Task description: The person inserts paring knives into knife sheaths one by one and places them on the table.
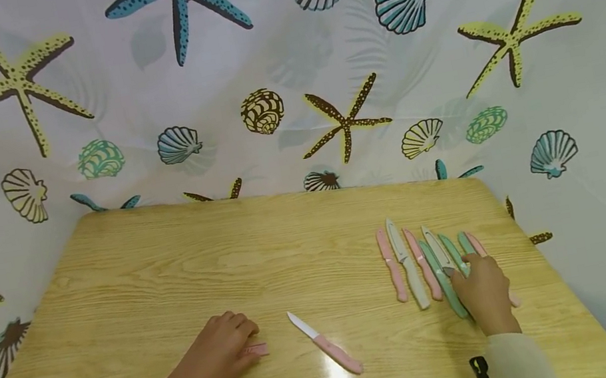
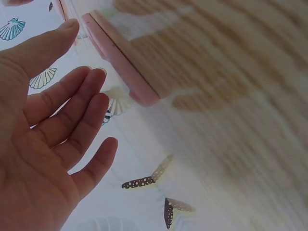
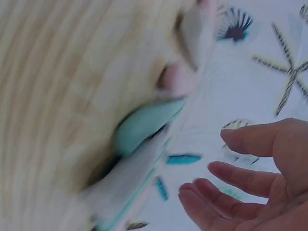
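In the head view my left hand hovers low over the left-centre of the table, beside a small pink flat piece that it partly hides. The left wrist view shows its fingers loosely bent and holding nothing, with a long pink piece past them. To its right lies a bare-bladed knife with a pink handle. My right hand is above the right end of a row of knives, covering some handles. Its fingers look relaxed in the right wrist view, with nothing between them.
The row includes a pink knife, a white knife, another pink knife and a green knife. The wooden table ends at a patterned cloth behind and at both sides.
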`<move>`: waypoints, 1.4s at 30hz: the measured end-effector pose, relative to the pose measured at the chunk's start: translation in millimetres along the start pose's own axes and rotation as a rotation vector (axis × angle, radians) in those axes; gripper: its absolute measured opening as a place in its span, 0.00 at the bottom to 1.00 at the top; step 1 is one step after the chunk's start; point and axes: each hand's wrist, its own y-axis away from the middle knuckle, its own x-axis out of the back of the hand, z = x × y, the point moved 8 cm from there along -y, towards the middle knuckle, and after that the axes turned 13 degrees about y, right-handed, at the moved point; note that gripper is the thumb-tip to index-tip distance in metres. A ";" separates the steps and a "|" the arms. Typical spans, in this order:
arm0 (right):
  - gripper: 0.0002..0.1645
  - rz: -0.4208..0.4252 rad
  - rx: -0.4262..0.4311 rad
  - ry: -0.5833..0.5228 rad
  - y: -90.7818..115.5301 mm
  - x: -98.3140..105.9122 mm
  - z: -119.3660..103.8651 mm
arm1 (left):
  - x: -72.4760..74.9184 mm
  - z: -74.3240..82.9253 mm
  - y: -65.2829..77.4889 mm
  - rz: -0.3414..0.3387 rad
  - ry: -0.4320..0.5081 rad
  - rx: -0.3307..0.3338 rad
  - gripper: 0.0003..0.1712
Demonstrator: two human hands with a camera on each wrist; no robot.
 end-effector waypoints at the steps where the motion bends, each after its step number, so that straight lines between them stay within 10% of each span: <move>1: 0.26 -0.005 0.018 0.001 2.1 0.5 -9.3 | -0.1 -0.5 -0.2 -0.004 -0.005 0.003 0.18; 16: 0.19 0.069 0.288 -0.078 38.0 -4.7 -119.2 | -6.5 -4.3 -4.0 -0.027 0.011 0.023 0.12; 35: 0.15 -0.019 0.350 -0.128 57.8 -27.9 -150.3 | -6.9 -4.8 -6.1 -0.076 0.034 0.003 0.10; 42: 0.20 -0.021 0.372 -0.139 62.4 -29.0 -159.7 | 8.1 1.3 -13.8 0.066 0.058 -0.068 0.13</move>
